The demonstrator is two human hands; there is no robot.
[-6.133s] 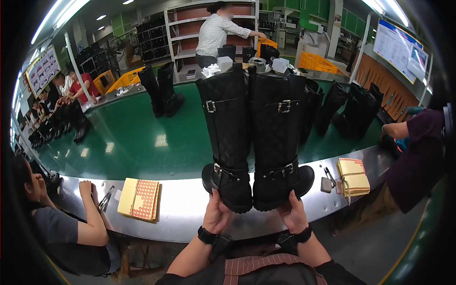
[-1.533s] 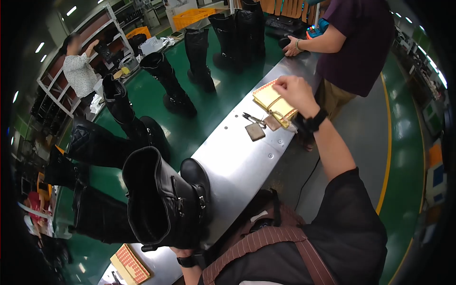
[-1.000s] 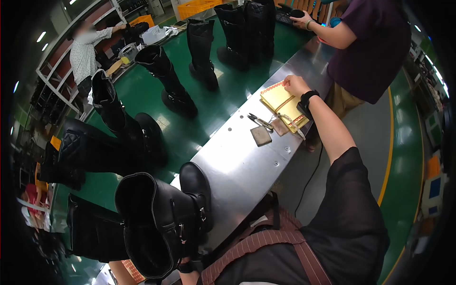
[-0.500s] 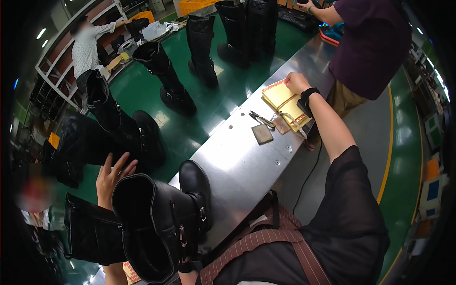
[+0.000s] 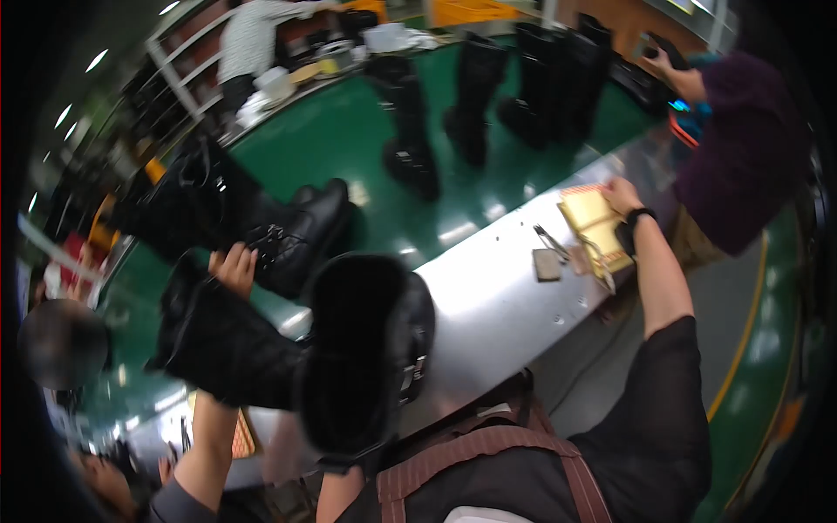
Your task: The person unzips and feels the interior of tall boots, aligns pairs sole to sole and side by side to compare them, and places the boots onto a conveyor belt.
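Observation:
My right hand (image 5: 621,195), with a black band at the wrist, is closed at the far corner of a stack of yellow printed paper (image 5: 593,223). A band crosses the stack. Close by lie a pair of thread snips (image 5: 549,237), a grey square block (image 5: 547,265) and a pinkish block (image 5: 580,260). In front of me is a tall black buckled boot (image 5: 353,375), its open top facing me. My left forearm (image 5: 340,493) runs up behind this boot, which hides my left hand and its fingers.
A co-worker's hand (image 5: 234,267) reaches from the left between a tilted black boot (image 5: 231,344) and other black boots (image 5: 305,231). Several tall boots (image 5: 408,131) stand on the green surface (image 5: 305,131). A person in a purple top (image 5: 745,157) works at the right.
My view has swung left and blurred, so the table's contents appear farther right. The co-worker's fingers, spread before, are now curled near the boots. My right hand stays at the paper's corner.

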